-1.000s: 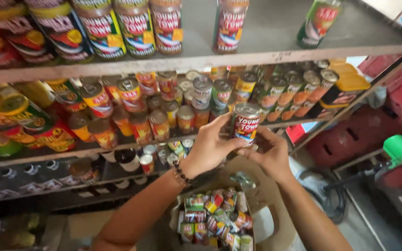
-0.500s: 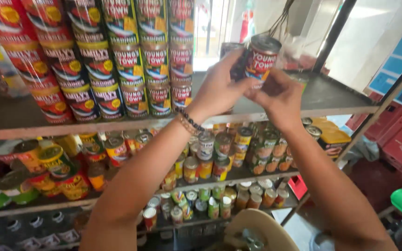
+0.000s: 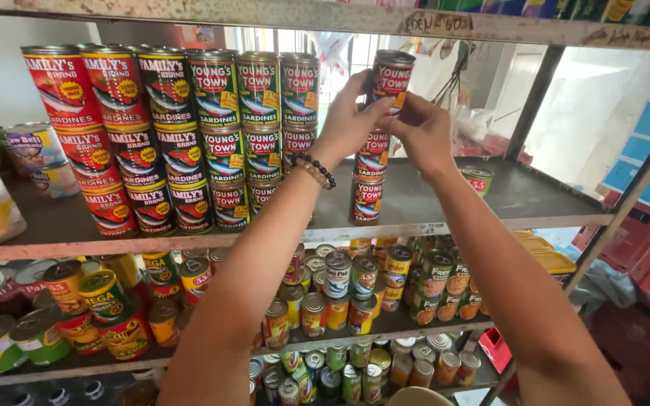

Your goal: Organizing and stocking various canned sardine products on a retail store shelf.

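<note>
A: Where is the can right now?

B: The red-labelled can point(image 3: 390, 75) is up at the top of a short stack of cans point(image 3: 370, 177) that stands on the upper shelf point(image 3: 445, 197), just right of the rows of green cans point(image 3: 263, 120) and red cans point(image 3: 107, 128). It sits on, or just above, the can beneath it; I cannot tell if it has full contact.

A: And the hands?

B: Both are closed on it. The left hand point(image 3: 349, 120), with a beaded bracelet point(image 3: 316, 170) at the wrist, wraps its fingers round the left side of the can. The right hand point(image 3: 424, 131) pinches the lower right side with thumb and fingertips.

A: How would you expect it to handle?

B: I judge it a full tin: stiff, fairly heavy for its size, not fragile, though it could dent if it fell. The paper label gives some grip, but the round wall is smooth and can roll or twist in the fingers. The rim at top and bottom is the part that seats on the can below.

A: Best place to hold it?

B: Round the side wall, opposite fingers across the middle, as both hands do. That leaves the bottom rim free. The stack is narrow and tall, so a sideways nudge could tip it toward the lone small can point(image 3: 477, 180) lying further right on the shelf.
</note>
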